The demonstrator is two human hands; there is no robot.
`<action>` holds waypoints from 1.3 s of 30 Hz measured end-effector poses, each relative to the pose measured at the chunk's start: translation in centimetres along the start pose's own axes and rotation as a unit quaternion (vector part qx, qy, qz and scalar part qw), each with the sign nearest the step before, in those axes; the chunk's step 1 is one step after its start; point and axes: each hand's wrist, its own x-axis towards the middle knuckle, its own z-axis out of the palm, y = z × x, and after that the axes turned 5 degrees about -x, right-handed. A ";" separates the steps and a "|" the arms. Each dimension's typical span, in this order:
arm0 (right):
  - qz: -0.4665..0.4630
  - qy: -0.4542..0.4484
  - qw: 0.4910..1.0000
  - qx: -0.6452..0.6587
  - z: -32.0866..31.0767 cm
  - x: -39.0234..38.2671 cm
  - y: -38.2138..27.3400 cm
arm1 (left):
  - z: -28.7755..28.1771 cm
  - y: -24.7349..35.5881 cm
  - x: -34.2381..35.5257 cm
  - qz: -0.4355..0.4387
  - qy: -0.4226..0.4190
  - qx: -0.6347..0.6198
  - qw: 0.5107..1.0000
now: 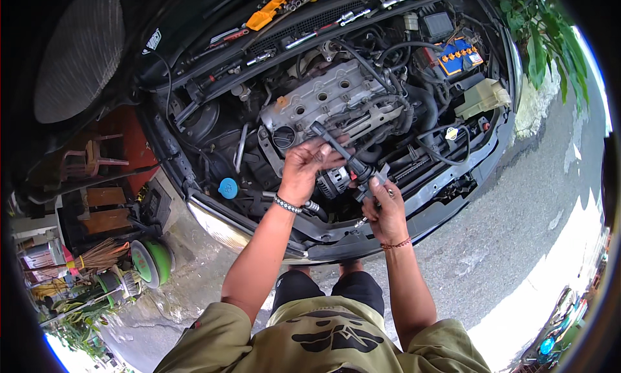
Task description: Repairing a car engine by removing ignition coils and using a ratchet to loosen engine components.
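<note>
Ignition coil (352, 158), black and long-stemmed, is between both hands, over the near side of the engine. Right hand (385, 208) has its thick end pinched, thumb on top, fingers curled under; those fingers and the palm hide much of the coil head, so connector detail is hard to read. Left hand (307, 169) is half spread at the stem, thumb close to it, fingertips blurred and running behind it. Light grip or just contact there: can't say from this angle.

Stem tip sticks out beyond the left hand, toward the valve cover (323, 92). Three dark round holes show in that cover, beyond the left hand; their depths are too dark to see into. Black oil cap (283, 138) is just beyond and left of the left hand. Alternator (333, 181) sits below and between the hands, partly covered by them.

Blue cap (228, 188) is left of the left hand, in plain sight. Battery (460, 56), blue and orange on top, is well beyond and right of the right hand; cables cross near it. Orange socket rack (278, 8), far beyond the left hand, is cut off at the upper edge.
</note>
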 end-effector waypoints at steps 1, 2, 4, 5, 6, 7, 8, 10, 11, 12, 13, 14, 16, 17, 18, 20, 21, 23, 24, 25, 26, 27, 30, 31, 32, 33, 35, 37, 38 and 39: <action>-0.002 -0.009 1.000 -0.009 -0.2 -0.6 -0.1 | 1.5 0.7 -1.0 -0.018 0.008 -0.024 1.000; 0.001 -0.015 1.000 -0.008 -0.1 -1.5 -0.2 | 2.7 1.2 -1.9 -0.005 0.020 -0.010 1.000; -0.001 -0.032 0.999 -0.009 0.2 -3.1 -0.5 | 4.0 2.0 -3.5 -0.002 0.031 0.016 0.999; -0.010 -0.032 0.998 -0.061 -0.3 -3.5 -0.2 | 4.6 2.4 -4.2 -0.009 0.039 0.036 0.999; -0.021 -0.031 0.993 -0.112 -0.5 -4.0 -0.2 | 5.2 3.1 -4.8 -0.015 0.033 0.037 0.999; -0.029 -0.039 0.992 -0.114 0.3 -4.8 -1.1 | 5.4 3.7 -5.4 -0.004 0.032 0.040 0.999; -0.110 -0.032 0.967 -0.228 1.5 -5.9 -2.3 | 5.6 4.3 -6.0 -0.004 0.024 0.023 0.999; -0.220 -0.018 0.888 -0.404 2.8 -7.3 -3.3 | 5.9 5.4 -7.1 0.000 0.007 0.007 1.000; -0.231 -0.019 0.884 -0.405 3.3 -7.9 -3.3 | 5.9 6.0 -7.6 0.009 0.000 0.008 1.000; -0.248 -0.008 0.876 -0.414 3.9 -8.5 -3.3 | 5.8 6.6 -8.0 0.000 -0.006 0.030 1.000; -0.264 0.003 0.867 -0.423 4.6 -9.3 -3.3 | 5.7 7.1 -8.5 -0.009 -0.011 0.050 0.999; -0.244 0.012 0.874 -0.420 5.4 -10.1 -3.3 | 5.6 7.6 -9.0 -0.011 -0.019 0.052 0.998; -0.263 0.025 0.862 -0.432 5.5 -10.5 -2.0 | 5.3 8.5 -9.7 -0.006 -0.042 0.028 0.999; -0.271 0.038 0.855 -0.441 5.6 -10.3 -1.0 | 5.2 8.9 -10.0 0.001 -0.053 0.021 0.998; -0.315 0.040 0.857 -0.406 5.9 -10.2 -0.1 | 4.7 8.6 -10.2 0.016 -0.063 0.081 0.995; -0.262 0.047 0.888 -0.374 7.3 -10.8 0.4 | 3.7 8.7 -11.0 0.026 -0.063 0.213 0.975; -0.201 0.063 0.916 -0.342 7.8 -11.2 0.9 | 2.8 7.6 -11.6 -0.015 -0.031 0.255 0.966; -0.221 0.070 0.915 -0.331 7.4 -10.1 3.0 | 2.6 7.6 -12.4 -0.006 -0.078 0.361 0.929; -0.214 0.069 0.894 -0.388 6.7 -9.2 4.2 | 2.0 7.5 -12.5 -0.003 -0.076 0.362 0.929; -0.209 0.065 0.871 -0.439 7.2 -9.0 4.2 | 1.2 7.6 -12.6 -0.018 -0.052 0.354 0.934; -0.175 0.046 0.870 -0.458 7.9 -9.4 3.8 | 0.4 7.7 -12.4 -0.034 -0.029 0.345 0.938; -0.179 0.041 0.871 -0.455 8.1 -8.9 4.3 | 0.0 7.6 -11.8 0.003 0.011 0.312 0.950; -0.203 0.050 0.847 -0.489 7.5 -7.6 5.6 | -4.3 9.4 -6.1 0.059 0.043 0.533 0.843; -0.205 0.045 0.849 -0.485 7.2 -7.5 5.6 | -6.3 9.9 -3.7 0.130 0.054 0.583 0.800; -0.169 0.037 0.857 -0.485 6.3 -7.4 5.6 | -6.3 11.9 -1.2 0.130 0.061 0.660 0.737; -0.135 0.027 0.864 -0.484 5.5 -7.4 5.6 | -6.5 14.4 1.3 0.131 0.070 0.732 0.665; -0.126 0.017 0.870 -0.477 4.2 -8.2 5.7 | -8.3 18.8 5.6 0.139 0.088 0.833 0.529; -0.120 0.042 0.854 -0.504 2.5 -9.2 6.0 | -10.5 22.0 9.7 0.113 0.113 0.877 0.454; -0.121 0.048 0.858 -0.497 1.2 -9.6 6.3 | -11.5 23.0 11.5 0.111 0.106 0.906 0.394; -0.125 0.063 0.833 -0.535 -0.1 -10.0 6.7 | -12.5 23.9 13.0 0.109 0.099 0.932 0.332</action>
